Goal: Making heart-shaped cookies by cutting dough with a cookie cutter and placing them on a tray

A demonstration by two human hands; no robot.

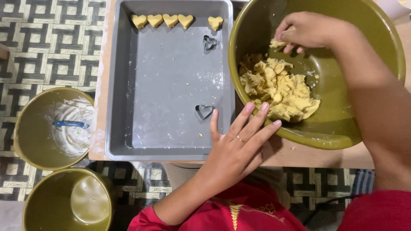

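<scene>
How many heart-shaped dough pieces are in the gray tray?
5. All lie in a row along the tray's far edge: four close together, one slightly apart to the right. None seem hidden.

Materials and finishes: dough, plastic bowls, metal tray and cutters.

Dough (278,87) in the large olive bowl (338,128): pale yellow, matt, crumbly and rough in lumps; bowl looks like glossy, smooth plastic. Right hand (306,30) pinches a piece of the same rough dough. Left hand (237,147), bearing a thin shiny ring (240,139), rests against the bowl rim. Baking tray (167,85): grey metal, dull satin, dusted with flour and crumbs. Two heart cutters (204,111): thin bright metal. Heart cookies (162,20): smooth, matt. Two smaller olive bowls (34,132): glossy, one smeared white. Tabletop (308,156): pale, matt, wood-like. Sleeves (376,211): red cloth.
</scene>
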